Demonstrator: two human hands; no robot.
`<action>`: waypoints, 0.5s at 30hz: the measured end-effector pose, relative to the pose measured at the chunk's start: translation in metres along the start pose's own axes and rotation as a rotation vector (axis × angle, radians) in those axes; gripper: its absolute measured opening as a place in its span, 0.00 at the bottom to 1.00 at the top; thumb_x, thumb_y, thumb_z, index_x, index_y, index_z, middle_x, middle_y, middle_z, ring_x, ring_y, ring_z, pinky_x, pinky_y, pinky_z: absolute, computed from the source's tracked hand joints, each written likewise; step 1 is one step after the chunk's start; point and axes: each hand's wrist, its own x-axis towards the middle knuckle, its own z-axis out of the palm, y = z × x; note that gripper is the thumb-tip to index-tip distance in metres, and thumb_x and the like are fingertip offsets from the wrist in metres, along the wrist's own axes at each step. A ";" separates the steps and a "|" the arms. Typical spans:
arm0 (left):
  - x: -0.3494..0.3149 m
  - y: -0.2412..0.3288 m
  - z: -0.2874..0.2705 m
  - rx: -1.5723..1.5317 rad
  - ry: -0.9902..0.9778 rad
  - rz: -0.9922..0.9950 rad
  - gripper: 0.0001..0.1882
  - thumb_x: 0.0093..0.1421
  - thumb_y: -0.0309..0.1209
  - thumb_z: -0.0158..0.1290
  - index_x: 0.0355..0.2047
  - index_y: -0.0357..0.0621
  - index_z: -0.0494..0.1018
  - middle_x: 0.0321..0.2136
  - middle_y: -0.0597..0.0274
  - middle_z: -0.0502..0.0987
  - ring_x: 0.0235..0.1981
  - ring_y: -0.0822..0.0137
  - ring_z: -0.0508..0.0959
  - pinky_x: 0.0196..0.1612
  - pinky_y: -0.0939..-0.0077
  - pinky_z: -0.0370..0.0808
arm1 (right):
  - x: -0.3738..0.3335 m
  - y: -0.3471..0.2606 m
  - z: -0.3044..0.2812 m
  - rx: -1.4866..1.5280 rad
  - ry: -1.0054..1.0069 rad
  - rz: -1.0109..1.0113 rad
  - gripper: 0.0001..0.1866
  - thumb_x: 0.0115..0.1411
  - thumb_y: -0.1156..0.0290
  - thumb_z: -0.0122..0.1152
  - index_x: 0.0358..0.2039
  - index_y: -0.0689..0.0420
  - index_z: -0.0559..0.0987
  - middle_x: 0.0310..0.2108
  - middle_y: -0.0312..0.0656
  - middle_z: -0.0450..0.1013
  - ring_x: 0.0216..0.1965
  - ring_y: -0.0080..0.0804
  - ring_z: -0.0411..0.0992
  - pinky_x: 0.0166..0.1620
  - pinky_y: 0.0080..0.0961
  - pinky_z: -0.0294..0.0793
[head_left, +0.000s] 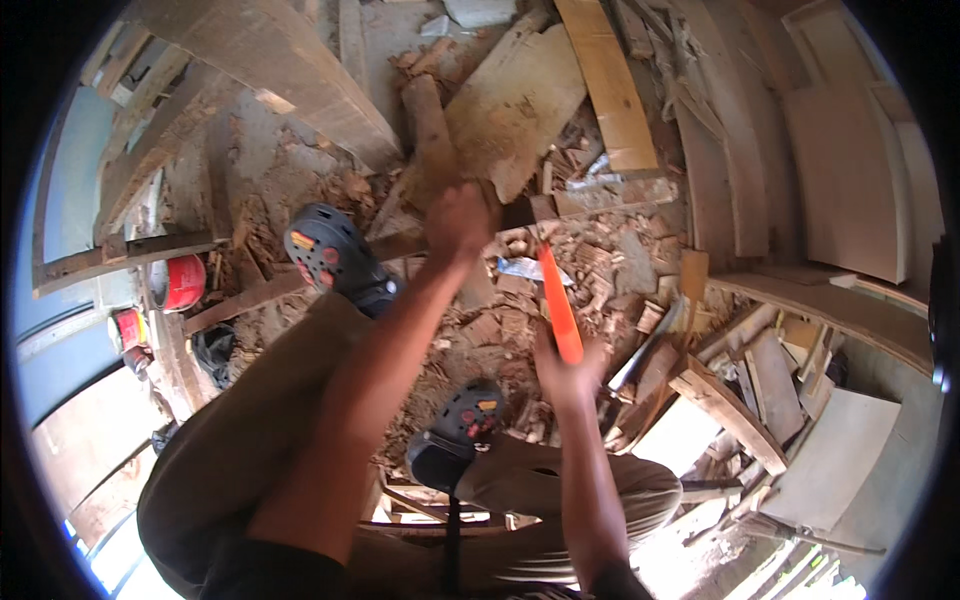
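My left hand (pixel 462 225) is closed around a short, rough piece of wood (pixel 431 125), whose far end sticks out beyond my fingers. Beneath it a long wooden batten (pixel 610 197) runs crosswise over the debris. In my right hand (pixel 570 372) is an orange-handled tool (pixel 558 310), pointing away from me. A thin shaft leads to its dark head (pixel 520 213), which lies at the batten just right of my left hand; the head's exact shape is unclear. Both hands are slightly blurred.
Wood chips and broken bits (pixel 500 330) cover the ground between my dark clogs (pixel 335 255). A wide board (pixel 520 110) and a yellowish plank (pixel 610 85) lie ahead. Scrap wood (pixel 770 385) is piled at the right. A red can (pixel 180 283) stands left.
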 end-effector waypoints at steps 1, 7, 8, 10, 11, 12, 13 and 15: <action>0.012 0.001 0.006 -0.013 0.004 0.075 0.24 0.66 0.38 0.43 0.21 0.37 0.80 0.20 0.35 0.78 0.26 0.38 0.82 0.39 0.45 0.80 | 0.025 -0.005 0.006 0.079 0.091 -0.234 0.09 0.54 0.70 0.69 0.27 0.61 0.79 0.17 0.41 0.74 0.20 0.24 0.71 0.25 0.27 0.70; 0.019 0.011 -0.015 -0.007 -0.135 -0.089 0.23 0.67 0.38 0.43 0.25 0.38 0.81 0.25 0.37 0.79 0.29 0.38 0.82 0.37 0.45 0.79 | -0.077 0.079 -0.009 0.053 0.132 -0.320 0.23 0.50 0.69 0.67 0.49 0.55 0.82 0.46 0.49 0.79 0.38 0.40 0.80 0.44 0.29 0.78; 0.017 0.012 -0.028 0.054 -0.066 -0.105 0.23 0.68 0.39 0.42 0.25 0.39 0.81 0.26 0.39 0.80 0.30 0.39 0.82 0.36 0.45 0.79 | -0.087 0.062 -0.018 0.269 0.111 -0.230 0.23 0.53 0.70 0.64 0.51 0.55 0.81 0.47 0.48 0.78 0.36 0.36 0.80 0.42 0.27 0.78; 0.018 0.009 -0.016 0.039 -0.031 -0.035 0.23 0.67 0.38 0.42 0.23 0.40 0.81 0.25 0.40 0.80 0.29 0.39 0.81 0.36 0.46 0.79 | -0.045 0.034 -0.022 -0.240 0.269 -0.621 0.16 0.56 0.72 0.63 0.46 0.57 0.81 0.34 0.43 0.79 0.27 0.29 0.76 0.34 0.23 0.75; 0.027 0.005 0.000 -0.021 -0.032 0.024 0.22 0.66 0.38 0.43 0.23 0.39 0.80 0.24 0.39 0.79 0.27 0.39 0.82 0.36 0.46 0.80 | -0.025 0.020 -0.014 -0.368 0.321 -0.684 0.12 0.57 0.72 0.63 0.42 0.58 0.80 0.28 0.41 0.79 0.24 0.26 0.74 0.30 0.22 0.73; 0.020 0.006 0.006 -0.070 -0.029 0.062 0.21 0.65 0.37 0.44 0.22 0.39 0.80 0.22 0.37 0.79 0.26 0.39 0.82 0.35 0.46 0.80 | -0.007 0.006 -0.007 -0.238 0.253 -0.548 0.08 0.57 0.72 0.65 0.36 0.59 0.79 0.25 0.39 0.77 0.23 0.23 0.71 0.29 0.22 0.71; 0.023 0.017 0.001 -0.040 0.005 0.077 0.21 0.64 0.36 0.44 0.20 0.39 0.79 0.22 0.38 0.79 0.26 0.39 0.82 0.36 0.47 0.81 | 0.020 -0.009 0.005 -0.089 0.205 -0.433 0.07 0.57 0.71 0.67 0.30 0.61 0.78 0.22 0.37 0.75 0.22 0.20 0.68 0.27 0.22 0.68; 0.029 0.011 -0.014 -0.024 -0.132 -0.023 0.23 0.67 0.38 0.41 0.23 0.39 0.79 0.24 0.39 0.80 0.27 0.40 0.82 0.37 0.45 0.79 | 0.011 0.035 0.022 0.125 0.152 -0.373 0.08 0.56 0.74 0.68 0.26 0.62 0.77 0.21 0.36 0.74 0.20 0.18 0.66 0.25 0.22 0.66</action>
